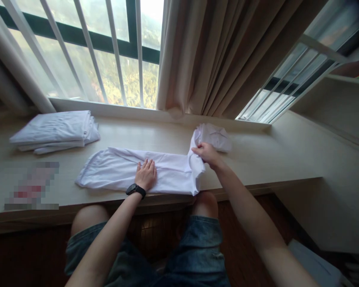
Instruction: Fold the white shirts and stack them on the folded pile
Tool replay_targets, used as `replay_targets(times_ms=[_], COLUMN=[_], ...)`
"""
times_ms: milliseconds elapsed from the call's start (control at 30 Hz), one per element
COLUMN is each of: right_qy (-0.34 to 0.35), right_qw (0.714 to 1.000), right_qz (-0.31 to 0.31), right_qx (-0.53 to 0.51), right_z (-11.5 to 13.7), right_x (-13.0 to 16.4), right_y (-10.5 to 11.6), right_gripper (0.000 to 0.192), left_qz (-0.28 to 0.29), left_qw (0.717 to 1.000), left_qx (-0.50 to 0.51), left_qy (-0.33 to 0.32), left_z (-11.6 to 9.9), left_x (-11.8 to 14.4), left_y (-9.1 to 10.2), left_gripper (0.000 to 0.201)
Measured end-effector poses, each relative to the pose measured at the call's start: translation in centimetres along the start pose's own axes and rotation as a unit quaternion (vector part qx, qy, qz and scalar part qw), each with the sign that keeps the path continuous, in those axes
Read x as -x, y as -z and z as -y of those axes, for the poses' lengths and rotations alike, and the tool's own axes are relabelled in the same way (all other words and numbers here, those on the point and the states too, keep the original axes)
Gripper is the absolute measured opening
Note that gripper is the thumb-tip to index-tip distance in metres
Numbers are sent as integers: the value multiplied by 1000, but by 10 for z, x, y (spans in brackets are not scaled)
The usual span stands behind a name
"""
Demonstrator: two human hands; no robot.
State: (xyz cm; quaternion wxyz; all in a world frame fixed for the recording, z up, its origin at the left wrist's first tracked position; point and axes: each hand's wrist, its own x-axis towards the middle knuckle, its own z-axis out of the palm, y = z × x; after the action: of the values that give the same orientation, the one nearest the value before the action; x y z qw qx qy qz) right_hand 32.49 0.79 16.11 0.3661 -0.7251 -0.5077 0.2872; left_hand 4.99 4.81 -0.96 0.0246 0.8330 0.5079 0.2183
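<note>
A white shirt (170,163), folded into a long strip, lies along the front of the pale ledge. My left hand (146,174) rests flat on its middle with the fingers stretched out. At the shirt's right end, which stands up in a bunched fold, my right hand (207,154) pinches the cloth between thumb and fingers. Just behind that hand sits a folded white shirt (216,137), partly covered by the raised cloth. A black watch (136,190) is on my left wrist.
A stack of folded white cloth (55,129) lies at the back left of the ledge (128,133). Nearer the front left is a blurred flat item (32,185). Barred windows (107,56) and a brown curtain (215,56) rise behind. My knees are under the front edge.
</note>
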Motion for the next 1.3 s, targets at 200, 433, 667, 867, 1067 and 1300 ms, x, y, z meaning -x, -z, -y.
replay_targets(times_ms=[200,433,667,867,1067,1300], right_qy=[26,27,-31,138,208,265], right_qw=[993,980,980,975,928,920], right_qz=[46,65,167,26,-12,64], right_qx=[104,186,101,170,309,282], right_z=[25,-1,-6,-22,-57,-80], right_x=[2,-1,4,19,27,29], right_y=[-126,-191,-197,-168,-160,-160], right_gripper=[17,17,30,30,51,55], left_qz=[-12,-1,-5,-39,-65,-69], left_qw=[997,982,976,972,972,968], left_qx=[70,171,204,220,211,228], left_qy=[33,80,81,77,74,78], left_z=[7,22,21,20,20,20], left_x=[-2,-6,-5,-6,-5,-4], left_y=[2,3,10,11,4,7], left_gripper=[42,38,38,36,21,19])
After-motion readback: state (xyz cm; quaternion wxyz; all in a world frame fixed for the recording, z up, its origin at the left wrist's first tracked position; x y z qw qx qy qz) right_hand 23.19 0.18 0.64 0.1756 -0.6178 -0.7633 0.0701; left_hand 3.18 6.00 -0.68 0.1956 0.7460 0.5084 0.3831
